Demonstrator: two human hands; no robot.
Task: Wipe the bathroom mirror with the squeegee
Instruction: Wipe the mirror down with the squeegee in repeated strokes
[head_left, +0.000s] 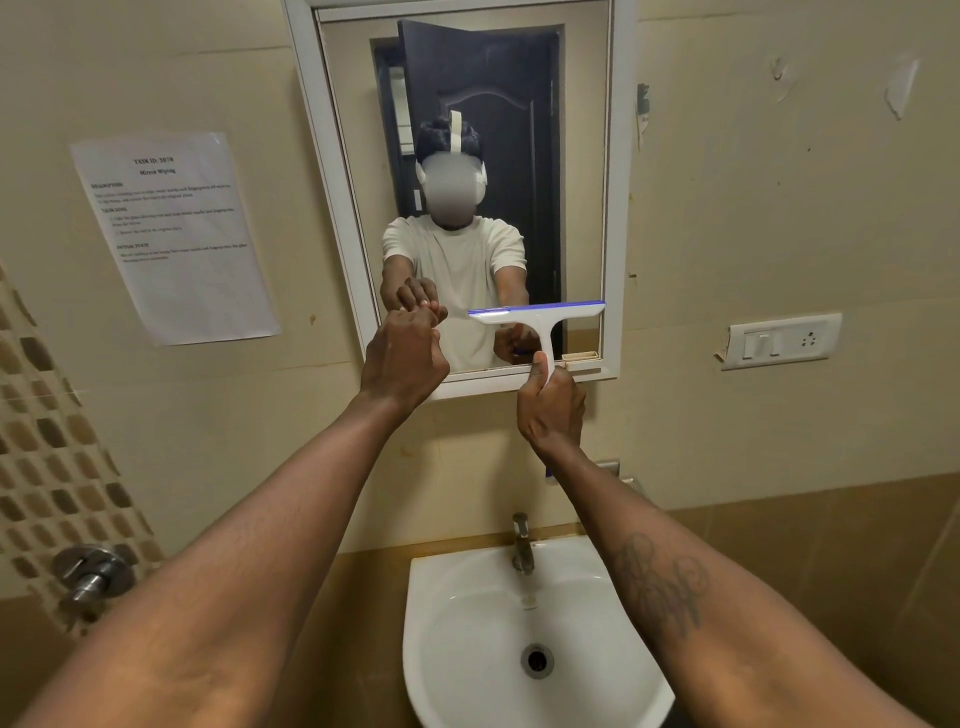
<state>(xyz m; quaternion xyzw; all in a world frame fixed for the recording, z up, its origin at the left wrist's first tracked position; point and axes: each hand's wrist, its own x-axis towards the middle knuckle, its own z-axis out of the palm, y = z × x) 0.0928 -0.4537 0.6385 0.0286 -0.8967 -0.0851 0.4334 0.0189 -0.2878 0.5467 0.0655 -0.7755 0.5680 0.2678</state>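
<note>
Gripping the white plastic handle of a T-shaped white squeegee (540, 322) with a blue rubber blade, the right hand (551, 410) is wrapped tightly around the stem, thumb pressed up along it. The blade lies roughly level against the glass in the lower right part of the white-framed rectangular bathroom mirror (615, 208), its right end near the mirror's right frame edge. The left hand (402, 358) is curled into a closed fist holding nothing, its knuckles touching the glass near the mirror's lower left corner, level with the blade. Below the mirror sits a white ceramic washbasin (452, 623) with a metal tap (522, 543) at its back rim. Left of the mirror, a printed white paper sheet (174, 236) hangs on the beige wall; right of the mirror is a white switch-and-socket plate (782, 340).
</note>
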